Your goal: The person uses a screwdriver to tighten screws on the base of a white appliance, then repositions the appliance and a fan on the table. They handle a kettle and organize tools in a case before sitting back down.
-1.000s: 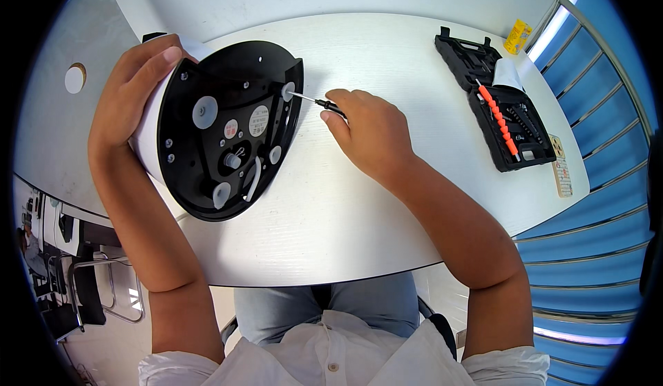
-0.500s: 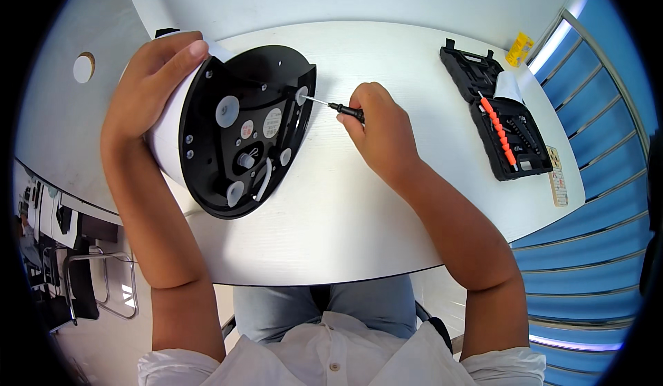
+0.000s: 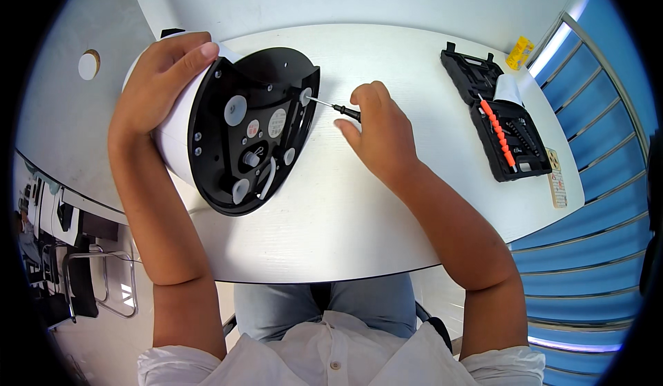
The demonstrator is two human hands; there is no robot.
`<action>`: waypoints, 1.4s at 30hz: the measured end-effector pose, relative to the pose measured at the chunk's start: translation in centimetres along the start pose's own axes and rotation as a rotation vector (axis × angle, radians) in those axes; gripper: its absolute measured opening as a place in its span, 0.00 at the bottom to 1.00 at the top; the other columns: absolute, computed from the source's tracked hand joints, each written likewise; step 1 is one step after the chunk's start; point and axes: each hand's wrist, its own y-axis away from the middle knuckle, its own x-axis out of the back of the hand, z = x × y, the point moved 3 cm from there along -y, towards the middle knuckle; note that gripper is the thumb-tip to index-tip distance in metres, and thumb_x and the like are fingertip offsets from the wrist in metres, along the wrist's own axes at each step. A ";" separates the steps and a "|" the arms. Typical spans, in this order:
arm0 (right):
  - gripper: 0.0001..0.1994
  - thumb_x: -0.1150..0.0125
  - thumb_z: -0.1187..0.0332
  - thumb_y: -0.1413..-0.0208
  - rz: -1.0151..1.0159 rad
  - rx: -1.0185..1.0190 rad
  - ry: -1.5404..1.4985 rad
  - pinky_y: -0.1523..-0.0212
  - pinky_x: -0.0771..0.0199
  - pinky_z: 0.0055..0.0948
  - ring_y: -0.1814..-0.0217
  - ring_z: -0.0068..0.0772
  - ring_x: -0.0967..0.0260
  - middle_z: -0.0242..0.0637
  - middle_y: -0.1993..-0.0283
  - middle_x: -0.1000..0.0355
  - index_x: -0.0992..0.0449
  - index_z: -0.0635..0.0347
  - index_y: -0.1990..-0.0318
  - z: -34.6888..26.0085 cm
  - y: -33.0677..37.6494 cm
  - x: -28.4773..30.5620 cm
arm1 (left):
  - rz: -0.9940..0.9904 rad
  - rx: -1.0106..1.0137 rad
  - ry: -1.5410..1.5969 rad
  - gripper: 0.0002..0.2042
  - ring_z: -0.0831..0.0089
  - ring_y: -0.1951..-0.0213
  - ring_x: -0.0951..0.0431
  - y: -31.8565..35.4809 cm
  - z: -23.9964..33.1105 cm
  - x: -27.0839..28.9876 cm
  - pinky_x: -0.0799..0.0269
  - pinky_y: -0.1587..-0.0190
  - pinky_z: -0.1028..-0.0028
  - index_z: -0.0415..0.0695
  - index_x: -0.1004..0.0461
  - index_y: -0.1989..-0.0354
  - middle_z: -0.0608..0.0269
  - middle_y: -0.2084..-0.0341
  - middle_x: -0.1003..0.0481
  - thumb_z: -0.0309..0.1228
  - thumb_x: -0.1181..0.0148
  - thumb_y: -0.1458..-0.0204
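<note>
A white appliance (image 3: 174, 144) is tipped on the table so that its black underside (image 3: 222, 159) faces right and up. Round translucent feet, labels, screws and a short white piece like a tube or cord show on that underside. My left hand (image 3: 153, 89) is wrapped over the white body, thumb along the black rim. A thin screwdriver (image 3: 347, 112) with a black handle points left, its tip at the small upper-right foot (image 3: 305, 97). The handle's end lies in my right hand (image 3: 385, 130), with the fingers curled and the thumb standing off it.
An open black tool case (image 3: 501, 158) lies at the right, with an orange flexible shaft (image 3: 498, 134) and a white object (image 3: 508, 89) on it. A remote control (image 3: 556, 182) and a yellow box (image 3: 519, 53) sit near the table's right edge. Metal railing (image 3: 601, 137) runs beyond.
The appliance and my left hand have shifted slightly to the right. My right thumb has come away from the screwdriver handle, while the tip stays at the same foot.
</note>
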 end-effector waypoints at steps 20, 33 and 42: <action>0.12 0.36 0.66 0.54 0.071 0.269 0.196 0.75 0.33 0.26 0.70 0.32 0.35 0.32 0.73 0.41 0.35 0.57 0.73 0.0 -0.4 -0.2 | -0.030 -0.006 -0.046 0.21 0.72 0.78 0.39 0.1 0.9 0.3 0.41 0.71 0.73 0.39 0.33 0.81 0.61 0.85 0.38 0.46 0.46 0.51; 0.15 0.46 0.60 0.45 -0.512 -0.373 -0.405 0.74 0.38 0.32 0.78 0.35 0.39 0.36 0.78 0.34 0.33 0.61 0.76 1.8 -3.0 -0.3 | 0.014 -0.049 -0.176 0.25 0.63 0.81 0.39 -0.2 1.0 0.3 0.42 0.74 0.68 0.37 0.31 0.81 0.53 0.87 0.37 0.51 0.48 0.51; 0.11 0.39 0.65 0.50 0.039 0.185 0.067 0.71 0.33 0.32 0.69 0.36 0.36 0.34 0.74 0.38 0.34 0.58 0.72 0.4 -1.6 -0.3 | 0.021 -0.060 -0.204 0.25 0.61 0.80 0.38 -0.1 1.3 0.4 0.41 0.74 0.67 0.37 0.30 0.81 0.52 0.87 0.35 0.52 0.48 0.52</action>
